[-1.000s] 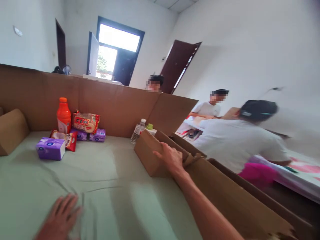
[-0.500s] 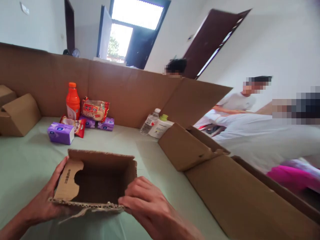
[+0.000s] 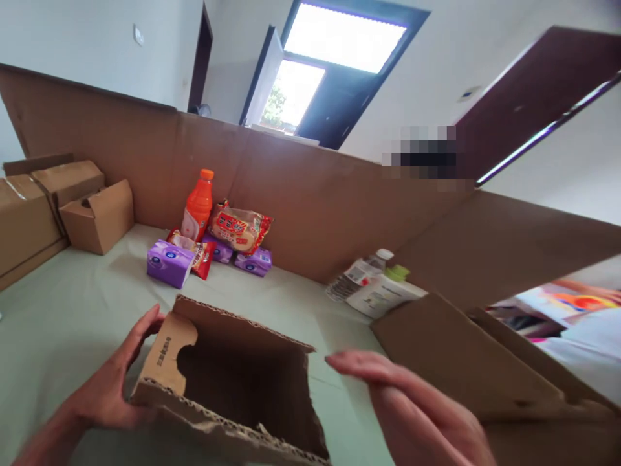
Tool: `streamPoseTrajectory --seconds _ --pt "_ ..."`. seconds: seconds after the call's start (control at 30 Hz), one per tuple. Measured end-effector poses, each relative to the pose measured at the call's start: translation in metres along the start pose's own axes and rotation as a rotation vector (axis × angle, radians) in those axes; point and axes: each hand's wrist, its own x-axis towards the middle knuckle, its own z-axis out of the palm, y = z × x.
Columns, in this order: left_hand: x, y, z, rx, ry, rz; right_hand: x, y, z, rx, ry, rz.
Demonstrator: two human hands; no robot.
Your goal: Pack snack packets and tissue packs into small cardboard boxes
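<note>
Left hand point(image 3: 109, 388) clasped on box point(image 3: 237, 375), right hand point(image 3: 417, 404) empty and apart, with tipping possible from one-sided support.

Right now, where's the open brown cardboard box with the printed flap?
The box sits low-centre in the head view, its left side held by the left hand, the right hand apart on its right.

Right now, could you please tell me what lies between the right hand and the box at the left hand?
In the head view, pale green cloth shows between the right hand and the box; the two look apart.
</note>
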Motion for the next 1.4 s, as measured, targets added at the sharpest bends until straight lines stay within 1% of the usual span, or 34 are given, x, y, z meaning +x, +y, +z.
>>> streamPoseTrajectory --seconds 0.03,0.07,0.13,0.2,0.27,0.3,0.37,0.43,0.47,0.53,0.6,0.63,0.7,0.77,0.83,0.93,1.0,1.07,1.1,1.17,1.23,1.3,1.37,1.4 --pt "-0.003 -0.001 -0.007 0.012 0.030 -0.009 0.015 0.011 0.010 -0.007 0.054 0.065" --pt "-0.006 -0.002 -0.012 0.026 0.052 -0.020 0.032 0.022 0.023 -0.017 0.057 0.110" --pt "-0.009 -0.003 -0.016 0.053 0.055 -0.033 0.071 0.043 0.061 -0.031 -0.048 0.126" --pt "-0.008 -0.005 -0.014 0.070 0.012 -0.034 0.110 0.059 0.109 -0.048 -0.172 0.050" --pt "-0.007 -0.008 -0.010 0.088 -0.015 -0.025 0.145 0.069 0.157 -0.108 -0.257 -0.087" --pt "-0.007 -0.010 -0.010 0.099 -0.005 -0.030 0.160 0.071 0.180 -0.155 -0.297 -0.151" --pt "-0.008 -0.016 -0.014 0.101 0.071 -0.053 0.184 0.074 0.218 -0.239 -0.378 -0.227" --pt "-0.011 -0.022 -0.020 0.082 0.148 -0.081 0.201 0.076 0.245 -0.275 -0.450 -0.245" --pt "-0.012 -0.024 -0.023 0.073 0.169 -0.093 0.205 0.077 0.254 -0.274 -0.475 -0.248" --pt "-0.013 -0.027 -0.026 0.058 0.185 -0.101 0.207 0.080 0.262 -0.260 -0.496 -0.253" --pt "-0.013 -0.028 -0.026 0.053 0.184 -0.107 0.199 0.082 0.256 -0.255 -0.484 -0.245" --pt "-0.012 -0.027 -0.025 0.047 0.181 -0.100 0.191 0.083 0.247 -0.257 -0.472 -0.237" --pt "-0.010 -0.025 -0.022 0.043 0.149 -0.091 0.169 0.084 0.218 -0.249 -0.459 -0.226" --pt "-0.008 -0.021 -0.021 0.037 0.111 -0.086 0.139 0.085 0.176 -0.231 -0.464 -0.213" --pt "-0.006 -0.017 -0.019 0.025 0.086 -0.090 0.103 0.089 0.125 -0.243 -0.446 -0.167" --pt "-0.003 -0.013 -0.013 0.002 0.058 -0.070 0.046 0.097 0.044 -0.351 -0.385 -0.023" --pt "0.001 -0.011 -0.004 0.002 0.021 -0.046 0.010 0.102 -0.004 -0.438 -0.393 0.082" --pt "0.005 -0.008 0.007 0.002 -0.024 -0.038 -0.018 0.101 -0.040 -0.533 -0.436 0.159" --pt "0.007 -0.006 0.013 -0.006 -0.048 -0.042 -0.028 0.099 -0.053 -0.582 -0.459 0.182" --pt "0.009 -0.001 0.022 -0.043 -0.086 -0.052 -0.040 0.091 -0.065 -0.664 -0.487 0.187" --pt "0.010 0.009 0.024 -0.095 -0.070 -0.030 -0.041 0.082 -0.062 -0.716 -0.476 0.148" --pt "0.010 0.027 0.018 -0.122 0.019 0.050 -0.036 0.077 -0.047 -0.753 -0.449 0.101" --pt "0.010 0.055 0.007 -0.101 0.125 0.142 -0.029 0.077 -0.029 -0.789 -0.436 0.081" --pt "0.011 0.073 0.000 -0.069 0.145 0.170 -0.026 0.078 -0.021 -0.804 -0.434 0.079"
